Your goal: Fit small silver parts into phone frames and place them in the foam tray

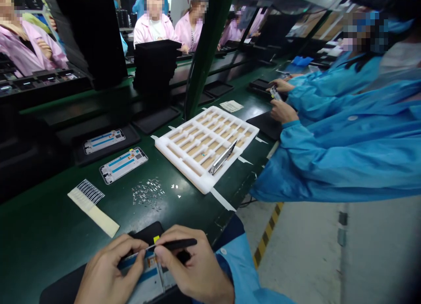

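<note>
My right hand (200, 266) is closed around black tweezers (180, 244), whose tip points left toward my left fingertips. Below both hands lies a phone frame (149, 288) with blue strips, an orange flex part and a yellow tab, on a black mat (62, 284). My left hand (108, 269) is closed at the frame's far edge, thumb and index finger pinched close to the tweezers' tip. Any small part between them is hidden. Beyond my hands are scattered small metal pieces (148, 193) and a strip sheet (95, 209) with dark stripes at one end.
Another phone frame (124, 165) lies on the green bench (184, 220), and a further one sits in a black tray (77, 152). A white foam tray (204, 183) holds one tilted phone part (223, 158). A co-worker in a blue coat (329, 150) works at right. A green post (210, 45) rises behind.
</note>
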A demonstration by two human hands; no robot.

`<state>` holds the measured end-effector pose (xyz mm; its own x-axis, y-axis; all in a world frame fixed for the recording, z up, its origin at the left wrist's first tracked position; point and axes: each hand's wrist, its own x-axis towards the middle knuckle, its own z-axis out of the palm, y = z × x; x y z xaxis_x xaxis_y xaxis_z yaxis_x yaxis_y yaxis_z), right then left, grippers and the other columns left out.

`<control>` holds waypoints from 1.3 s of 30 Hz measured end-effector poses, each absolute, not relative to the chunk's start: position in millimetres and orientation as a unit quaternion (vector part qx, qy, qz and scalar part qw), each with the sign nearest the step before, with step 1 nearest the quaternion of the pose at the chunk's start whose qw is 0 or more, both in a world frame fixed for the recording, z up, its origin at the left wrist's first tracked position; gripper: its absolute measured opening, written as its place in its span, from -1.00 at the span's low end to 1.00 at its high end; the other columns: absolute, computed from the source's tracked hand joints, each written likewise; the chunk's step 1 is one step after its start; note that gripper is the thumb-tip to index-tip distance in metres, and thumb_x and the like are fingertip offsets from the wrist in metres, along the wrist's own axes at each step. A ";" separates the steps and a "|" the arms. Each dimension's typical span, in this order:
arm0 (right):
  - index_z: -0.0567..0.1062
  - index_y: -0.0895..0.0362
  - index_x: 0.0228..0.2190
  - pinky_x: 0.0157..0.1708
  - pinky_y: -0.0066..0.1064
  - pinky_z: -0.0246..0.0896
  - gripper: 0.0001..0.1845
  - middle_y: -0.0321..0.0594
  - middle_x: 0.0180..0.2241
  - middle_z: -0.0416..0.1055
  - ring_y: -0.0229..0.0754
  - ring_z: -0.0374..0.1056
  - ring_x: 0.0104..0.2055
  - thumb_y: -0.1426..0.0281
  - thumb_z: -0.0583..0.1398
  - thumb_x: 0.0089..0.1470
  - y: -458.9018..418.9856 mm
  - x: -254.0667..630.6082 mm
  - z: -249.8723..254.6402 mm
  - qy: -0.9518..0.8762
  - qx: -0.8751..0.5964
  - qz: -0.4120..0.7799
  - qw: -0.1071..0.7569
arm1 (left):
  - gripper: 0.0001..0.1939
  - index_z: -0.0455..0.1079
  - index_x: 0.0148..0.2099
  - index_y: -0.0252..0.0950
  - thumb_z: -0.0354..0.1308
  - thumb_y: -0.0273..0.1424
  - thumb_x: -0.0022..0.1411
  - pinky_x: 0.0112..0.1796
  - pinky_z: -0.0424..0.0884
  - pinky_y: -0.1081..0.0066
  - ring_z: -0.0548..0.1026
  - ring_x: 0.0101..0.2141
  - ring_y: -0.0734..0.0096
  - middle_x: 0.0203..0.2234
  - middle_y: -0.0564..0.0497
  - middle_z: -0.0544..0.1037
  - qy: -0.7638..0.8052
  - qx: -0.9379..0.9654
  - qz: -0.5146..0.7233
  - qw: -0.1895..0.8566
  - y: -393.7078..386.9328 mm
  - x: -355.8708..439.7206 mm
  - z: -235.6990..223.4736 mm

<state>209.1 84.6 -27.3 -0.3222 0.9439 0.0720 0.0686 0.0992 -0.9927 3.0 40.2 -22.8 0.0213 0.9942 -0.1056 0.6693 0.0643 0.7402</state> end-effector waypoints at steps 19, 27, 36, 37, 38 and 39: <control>0.65 0.18 -0.01 -0.08 -0.31 0.55 -0.79 0.00 -0.16 0.68 -0.09 0.61 -0.17 0.56 0.30 0.35 82.4 216.6 -41.1 -0.763 -0.262 0.383 0.449 | -0.70 0.52 0.19 -0.08 0.07 -0.24 0.57 -0.19 0.60 0.68 0.75 -0.18 0.49 -0.13 0.10 0.76 0.552 0.788 0.218 0.164 43.1 -15.7 -14.9; 0.71 0.18 -0.14 -0.12 -0.37 0.55 -0.83 -0.02 -0.21 0.66 -0.07 0.63 -0.16 0.54 0.29 0.32 72.3 206.9 -39.4 -0.727 -0.335 0.417 0.431 | -0.53 0.59 0.04 -0.21 -0.19 -0.32 0.68 -0.28 0.60 0.46 0.70 -0.34 0.43 -0.32 0.07 0.72 0.468 0.870 0.150 -0.038 33.8 -28.4 -4.9; 0.74 0.14 -0.33 -0.41 -0.45 0.46 -0.80 -0.10 -0.35 0.66 -0.11 0.60 -0.35 0.35 0.32 0.27 90.3 216.0 -28.9 -0.589 -0.422 0.511 0.462 | -0.38 0.64 -0.10 -0.32 -0.21 -0.13 0.65 -0.24 0.58 0.17 0.69 -0.21 0.04 -0.17 -0.19 0.71 0.631 0.748 0.116 -0.169 101.4 -103.1 -24.6; 0.75 0.15 -0.32 -0.41 -0.45 0.46 -0.80 -0.09 -0.35 0.66 -0.10 0.60 -0.34 0.34 0.33 0.27 91.2 216.9 -29.4 -0.586 -0.425 0.512 0.463 | -0.39 0.64 -0.10 -0.32 -0.21 -0.14 0.65 -0.25 0.58 0.17 0.69 -0.22 0.05 -0.18 -0.19 0.71 0.635 0.745 0.106 -0.175 105.1 -107.2 -28.7; 0.75 0.15 -0.32 -0.40 -0.45 0.46 -0.80 -0.09 -0.35 0.66 -0.10 0.61 -0.34 0.34 0.33 0.27 91.8 217.5 -30.1 -0.585 -0.425 0.513 0.462 | -0.40 0.63 -0.10 -0.32 -0.21 -0.16 0.64 -0.25 0.57 0.18 0.68 -0.23 0.06 -0.19 -0.18 0.71 0.637 0.744 0.095 -0.179 107.1 -109.4 -32.0; 0.75 0.15 -0.32 -0.40 -0.45 0.46 -0.81 -0.09 -0.35 0.66 -0.10 0.60 -0.34 0.34 0.33 0.27 92.1 217.8 -31.0 -0.587 -0.425 0.513 0.461 | -0.41 0.62 -0.10 -0.32 -0.22 -0.19 0.64 -0.24 0.57 0.19 0.68 -0.23 0.06 -0.20 -0.19 0.70 0.638 0.743 0.084 -0.182 107.7 -110.1 -34.5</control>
<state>217.8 92.1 -31.0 -0.2138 0.9711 0.1058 0.0249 0.1137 -0.9932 -110.1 107.7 -34.5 0.1705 0.9183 0.3574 0.9795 -0.1184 -0.1630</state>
